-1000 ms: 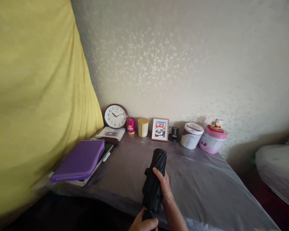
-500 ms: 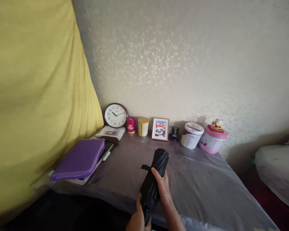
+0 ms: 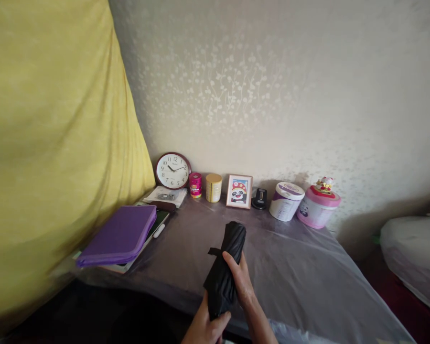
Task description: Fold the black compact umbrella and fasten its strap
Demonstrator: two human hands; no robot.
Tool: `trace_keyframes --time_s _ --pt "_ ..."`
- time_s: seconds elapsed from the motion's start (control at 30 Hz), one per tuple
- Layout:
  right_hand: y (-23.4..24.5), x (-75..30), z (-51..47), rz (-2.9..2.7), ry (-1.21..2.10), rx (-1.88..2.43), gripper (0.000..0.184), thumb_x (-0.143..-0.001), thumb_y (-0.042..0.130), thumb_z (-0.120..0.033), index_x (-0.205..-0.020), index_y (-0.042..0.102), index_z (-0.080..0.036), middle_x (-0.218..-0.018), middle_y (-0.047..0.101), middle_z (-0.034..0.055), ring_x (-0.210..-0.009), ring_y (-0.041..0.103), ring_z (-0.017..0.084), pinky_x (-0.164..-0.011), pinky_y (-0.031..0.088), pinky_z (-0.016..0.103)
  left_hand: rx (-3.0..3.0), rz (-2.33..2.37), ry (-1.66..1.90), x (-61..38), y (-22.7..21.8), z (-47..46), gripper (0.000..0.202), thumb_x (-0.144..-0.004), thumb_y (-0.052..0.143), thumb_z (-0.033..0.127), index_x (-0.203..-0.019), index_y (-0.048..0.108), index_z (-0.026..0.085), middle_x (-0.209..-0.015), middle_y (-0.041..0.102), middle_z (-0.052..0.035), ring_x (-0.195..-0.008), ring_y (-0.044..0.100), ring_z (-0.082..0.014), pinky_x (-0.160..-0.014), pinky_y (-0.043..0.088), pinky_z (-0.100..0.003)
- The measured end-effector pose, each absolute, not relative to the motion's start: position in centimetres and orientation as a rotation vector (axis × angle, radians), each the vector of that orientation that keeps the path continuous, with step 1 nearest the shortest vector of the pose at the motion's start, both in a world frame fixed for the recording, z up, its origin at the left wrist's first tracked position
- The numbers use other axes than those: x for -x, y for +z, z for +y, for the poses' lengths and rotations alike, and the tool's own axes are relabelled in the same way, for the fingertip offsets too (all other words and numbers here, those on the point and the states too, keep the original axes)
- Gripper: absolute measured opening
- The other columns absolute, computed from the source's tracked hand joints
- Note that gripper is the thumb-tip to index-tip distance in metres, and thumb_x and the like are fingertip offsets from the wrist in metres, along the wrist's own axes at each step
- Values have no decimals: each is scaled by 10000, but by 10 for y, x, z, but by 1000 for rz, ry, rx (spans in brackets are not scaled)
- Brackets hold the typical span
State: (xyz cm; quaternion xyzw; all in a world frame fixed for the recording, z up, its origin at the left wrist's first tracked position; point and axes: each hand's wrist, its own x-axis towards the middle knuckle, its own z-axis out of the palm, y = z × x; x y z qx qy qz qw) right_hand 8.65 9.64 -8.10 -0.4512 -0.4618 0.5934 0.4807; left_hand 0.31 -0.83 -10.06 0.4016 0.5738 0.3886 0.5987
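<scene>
A folded black umbrella (image 3: 225,274) is held up over the front of the table, tilted with its far end leaning to the right. My right hand (image 3: 241,277) wraps the canopy from the right side, thumb lying across the folds. Lower down, my left hand (image 3: 209,321) is closed around the handle end, which its fingers mostly hide. A short black strap (image 3: 214,251) sticks out loose to the left of the canopy, near my right thumb.
Along the wall stand a clock (image 3: 173,170), a pink can (image 3: 195,185), a yellow tin (image 3: 213,188), a picture frame (image 3: 239,191), a black stapler-like object (image 3: 260,198) and two tubs (image 3: 286,202). A purple folder (image 3: 118,235) lies left, beside a yellow curtain (image 3: 57,143).
My left hand has shifted up the handle to the base of the canopy. The umbrella's top has swung slightly to the left, and my right hand has moved a little with it.
</scene>
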Motion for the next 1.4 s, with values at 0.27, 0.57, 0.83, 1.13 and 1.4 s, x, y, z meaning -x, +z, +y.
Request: trace_keyframes --time_s 0.27,0.57,0.83,1.13,1.4 --pt "-95 -94 113 -1430 1050 1384 723 -628 635 -485 -1207 448 -95 -1046 599 148 -1031 526 306 -868 394 394 -1376 1999 584 20 -121 2 640 -767 476 235 -1349 218 169 -867 658 -77 -826 631 -190 -653 416 -227" --pt "-112 -101 119 -1675 639 1429 522 -684 577 -470 -1150 549 -237 -993 508 84 -749 571 213 -716 444 345 -1700 2134 221 25 -106 8 703 -789 473 234 -1386 104 194 -903 660 -79 -837 626 -207 -689 414 -256" --pt "-101 -100 126 -1860 687 1154 133 -721 528 -287 -776 637 -234 -819 554 29 -662 535 156 -644 428 277 -1762 2046 223 26 -102 0 745 -773 435 174 -1391 19 186 -1018 621 -76 -920 588 -180 -786 399 -247" --pt "-101 -110 124 -1791 1030 1008 186 -746 534 -320 -868 624 -213 -697 600 -5 -611 533 143 -595 421 248 -1735 1936 426 27 -110 -3 750 -772 403 140 -1389 -12 237 -1154 560 -52 -970 557 -140 -848 372 -214" --pt "-93 -125 107 -1843 1166 855 179 -757 539 -353 -774 662 -225 -714 608 4 -669 558 155 -660 439 262 -1835 2228 124 21 -107 1 760 -766 345 49 -1380 -72 213 -1052 567 -89 -768 607 -143 -650 412 -210"
